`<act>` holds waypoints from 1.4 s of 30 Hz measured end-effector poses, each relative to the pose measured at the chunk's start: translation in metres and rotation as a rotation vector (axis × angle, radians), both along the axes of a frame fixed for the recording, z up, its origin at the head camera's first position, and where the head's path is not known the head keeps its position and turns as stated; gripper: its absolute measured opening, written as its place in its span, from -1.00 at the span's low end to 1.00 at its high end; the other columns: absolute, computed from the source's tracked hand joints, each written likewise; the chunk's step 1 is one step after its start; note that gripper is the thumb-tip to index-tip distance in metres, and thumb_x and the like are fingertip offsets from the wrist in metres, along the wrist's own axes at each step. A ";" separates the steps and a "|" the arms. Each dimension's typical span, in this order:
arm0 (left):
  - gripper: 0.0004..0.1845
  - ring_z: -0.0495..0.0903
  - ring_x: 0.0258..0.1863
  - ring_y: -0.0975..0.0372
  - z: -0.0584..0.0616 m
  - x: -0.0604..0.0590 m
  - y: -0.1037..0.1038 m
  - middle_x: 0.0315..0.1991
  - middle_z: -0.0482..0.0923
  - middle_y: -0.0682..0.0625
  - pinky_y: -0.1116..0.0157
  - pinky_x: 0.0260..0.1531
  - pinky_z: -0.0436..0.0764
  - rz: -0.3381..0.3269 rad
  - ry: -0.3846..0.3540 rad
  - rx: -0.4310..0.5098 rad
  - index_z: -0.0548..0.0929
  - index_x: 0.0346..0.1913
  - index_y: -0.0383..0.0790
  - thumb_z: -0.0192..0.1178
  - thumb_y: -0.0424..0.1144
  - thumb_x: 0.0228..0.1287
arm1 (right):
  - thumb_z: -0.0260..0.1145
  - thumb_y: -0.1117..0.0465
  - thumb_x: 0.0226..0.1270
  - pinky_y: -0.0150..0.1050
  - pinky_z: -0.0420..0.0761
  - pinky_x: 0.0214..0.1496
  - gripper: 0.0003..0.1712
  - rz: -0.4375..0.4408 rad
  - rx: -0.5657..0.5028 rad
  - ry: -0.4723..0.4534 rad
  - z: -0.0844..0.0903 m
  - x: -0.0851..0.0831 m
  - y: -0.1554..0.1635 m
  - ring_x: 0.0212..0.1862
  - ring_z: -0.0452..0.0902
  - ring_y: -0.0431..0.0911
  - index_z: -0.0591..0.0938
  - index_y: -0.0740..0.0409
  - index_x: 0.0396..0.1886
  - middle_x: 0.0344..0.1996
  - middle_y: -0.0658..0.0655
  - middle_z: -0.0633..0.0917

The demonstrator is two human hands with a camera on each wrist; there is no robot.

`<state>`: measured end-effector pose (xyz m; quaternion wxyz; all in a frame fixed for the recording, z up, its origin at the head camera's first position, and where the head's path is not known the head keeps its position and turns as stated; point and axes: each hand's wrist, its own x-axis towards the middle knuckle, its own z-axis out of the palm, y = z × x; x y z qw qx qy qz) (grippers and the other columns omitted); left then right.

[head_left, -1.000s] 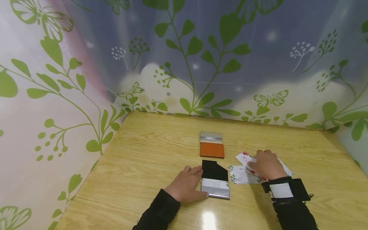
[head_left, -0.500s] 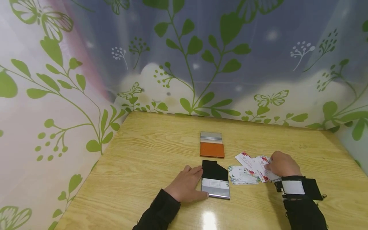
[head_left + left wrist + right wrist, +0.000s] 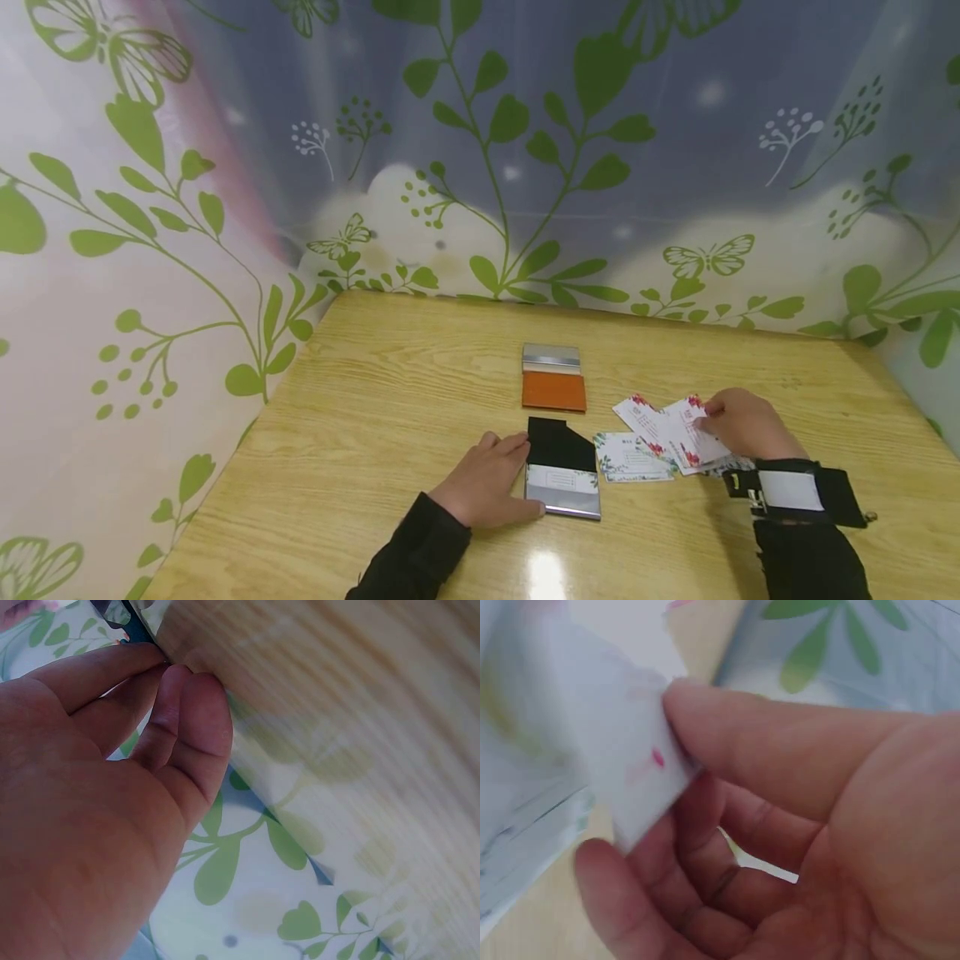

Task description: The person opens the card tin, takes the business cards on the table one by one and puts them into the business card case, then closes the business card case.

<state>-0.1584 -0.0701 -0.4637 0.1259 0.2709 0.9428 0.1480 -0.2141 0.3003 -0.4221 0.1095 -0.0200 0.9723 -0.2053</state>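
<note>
From the right hand's [image 3: 753, 427] grip, the held card [image 3: 692, 433] points left, overlapping a second card [image 3: 640, 417] just left of the grip. That one lies partly over a third card [image 3: 626, 460], nearer the person on the table [image 3: 420, 375]. A fourth card [image 3: 726, 464] shows below the grip. Farther left lies the near case [image 3: 561, 447], a card inside [image 3: 543, 479] its near end, the left hand [image 3: 480, 485] touching its left side. Behind that, left of and beyond the grip, lies the far case [image 3: 553, 390].
</note>
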 end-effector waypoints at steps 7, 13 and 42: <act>-0.07 0.32 0.11 0.17 0.001 0.001 -0.001 0.57 0.27 -0.06 0.27 0.18 0.40 0.004 -0.002 0.009 0.40 0.52 -0.29 0.29 0.27 0.27 | 0.18 0.16 0.60 -0.03 0.59 -0.31 -0.63 0.071 -0.145 0.069 0.016 0.007 -0.021 -0.27 0.61 0.10 0.56 0.44 0.09 -0.20 0.32 0.69; -0.07 0.32 0.11 0.17 -0.001 0.000 -0.001 0.57 0.27 -0.07 0.28 0.17 0.40 0.003 -0.004 0.009 0.40 0.52 -0.29 0.29 0.27 0.27 | 0.11 0.17 0.67 -0.16 0.55 -0.43 -0.67 0.156 -0.275 0.059 0.014 0.011 -0.053 -0.48 0.56 -0.04 0.51 0.34 0.17 -0.30 0.14 0.64; -0.04 0.31 0.09 0.18 0.001 -0.002 0.001 0.56 0.28 -0.06 0.27 0.18 0.40 0.014 -0.024 0.029 0.34 0.56 -0.25 0.31 0.27 0.25 | 0.32 0.29 0.50 -0.14 0.56 -0.11 -0.80 0.350 -0.233 0.031 -0.032 0.013 -0.136 -0.24 0.50 -0.15 0.73 0.15 0.03 -0.25 -0.05 0.70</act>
